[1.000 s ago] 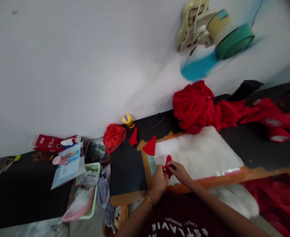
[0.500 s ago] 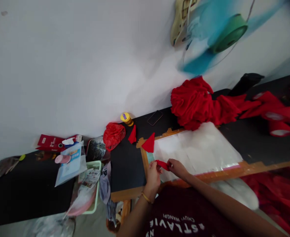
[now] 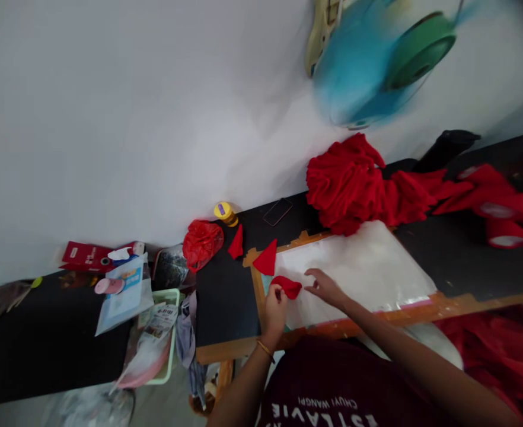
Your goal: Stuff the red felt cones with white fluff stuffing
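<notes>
My left hand (image 3: 276, 309) pinches small red fabric piece (image 3: 290, 287) above white sheet's (image 3: 368, 267) left end; my right hand (image 3: 327, 289) just beside, fingers parted, empty. One-handed pinch could let piece twist or slip; blurred fan's (image 3: 421, 52) draught might shift loose red triangle (image 3: 267, 259).

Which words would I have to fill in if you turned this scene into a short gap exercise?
1. The cloth piece in the person's left grip is coloured ____.
2. The small jar has a ____ lid.
3. Between that jar and the large cloth heap lies a dark ____.
4. The round hub of the fan is coloured ____.
Missing words: red; yellow; phone; green.
</notes>
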Demonstrator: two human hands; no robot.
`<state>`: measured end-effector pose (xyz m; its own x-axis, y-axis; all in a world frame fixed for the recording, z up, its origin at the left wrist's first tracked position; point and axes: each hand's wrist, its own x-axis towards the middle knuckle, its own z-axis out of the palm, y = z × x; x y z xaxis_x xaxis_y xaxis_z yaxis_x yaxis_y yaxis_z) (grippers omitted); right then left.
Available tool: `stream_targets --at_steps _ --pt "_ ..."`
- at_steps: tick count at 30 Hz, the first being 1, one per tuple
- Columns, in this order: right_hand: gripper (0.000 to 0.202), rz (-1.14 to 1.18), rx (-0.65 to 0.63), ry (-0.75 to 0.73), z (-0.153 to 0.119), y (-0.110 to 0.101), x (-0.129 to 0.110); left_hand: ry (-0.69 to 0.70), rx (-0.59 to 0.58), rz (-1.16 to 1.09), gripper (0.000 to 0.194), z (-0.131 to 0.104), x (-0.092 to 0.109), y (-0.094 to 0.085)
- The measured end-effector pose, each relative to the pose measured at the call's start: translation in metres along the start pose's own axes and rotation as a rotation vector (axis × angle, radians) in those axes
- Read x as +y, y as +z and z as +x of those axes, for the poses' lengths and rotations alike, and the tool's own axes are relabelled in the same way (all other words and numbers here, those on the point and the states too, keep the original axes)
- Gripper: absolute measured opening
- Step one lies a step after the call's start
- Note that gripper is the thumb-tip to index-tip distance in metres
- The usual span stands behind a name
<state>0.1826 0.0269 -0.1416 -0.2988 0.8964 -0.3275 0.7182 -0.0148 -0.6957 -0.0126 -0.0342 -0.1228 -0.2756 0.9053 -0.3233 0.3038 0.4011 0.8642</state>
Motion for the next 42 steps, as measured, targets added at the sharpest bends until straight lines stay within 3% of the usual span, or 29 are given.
stream_targets --at_steps 4,6,8,12,17,19,21,25,30,33,36,39,42 --pt "0.056 -0.206 0.160 0.138 0.014 -0.052 0.049 0.048 -0.143 0.112 0.007 0.002 -0.013 0.007" --pt "0.050 -0.496 0.110 0.248 0.019 -0.070 0.075 0.055 -0.150 0.110 0.009 0.009 -0.016 0.010" --pt "0.036 -0.579 0.050 0.283 0.024 -0.081 0.093 0.067 -0.128 0.103 0.012 0.020 -0.015 0.013" --pt "0.031 -0.599 0.030 0.215 0.023 -0.086 0.092 0.094 -0.110 0.085 0.017 0.043 -0.010 0.019" --pt "0.038 -0.607 0.323 -0.041 -0.009 -0.103 0.078 0.094 -0.175 0.062 0.017 0.040 -0.001 0.039" --pt "0.054 -0.660 0.359 0.012 -0.021 -0.114 0.089 0.088 -0.201 0.050 0.014 0.031 0.002 0.049" --pt "0.061 -0.656 0.311 0.108 -0.025 -0.122 0.107 0.081 -0.224 0.032 0.012 0.021 0.005 0.057" --pt "0.032 -0.434 0.171 0.217 -0.011 -0.121 0.133 0.096 -0.262 -0.016 0.012 0.008 0.016 0.068" --pt "0.027 -0.334 0.209 0.145 0.005 -0.097 0.110 0.114 -0.290 -0.097 0.028 0.012 0.039 0.093" --pt "0.030 -0.159 0.170 0.079 -0.001 -0.078 0.082 -0.020 -0.325 -0.232 0.047 0.024 0.050 0.115" --pt "0.032 0.065 0.074 -0.005 -0.009 -0.067 0.059 -0.183 -0.313 -0.317 0.030 0.037 0.054 0.127" --pt "0.044 0.076 0.083 -0.066 -0.014 -0.069 0.046 -0.191 -0.265 -0.283 0.004 0.047 0.053 0.126" --pt "0.067 -0.056 0.086 -0.178 -0.013 -0.074 0.039 -0.175 -0.242 -0.270 0.012 0.051 0.053 0.124"
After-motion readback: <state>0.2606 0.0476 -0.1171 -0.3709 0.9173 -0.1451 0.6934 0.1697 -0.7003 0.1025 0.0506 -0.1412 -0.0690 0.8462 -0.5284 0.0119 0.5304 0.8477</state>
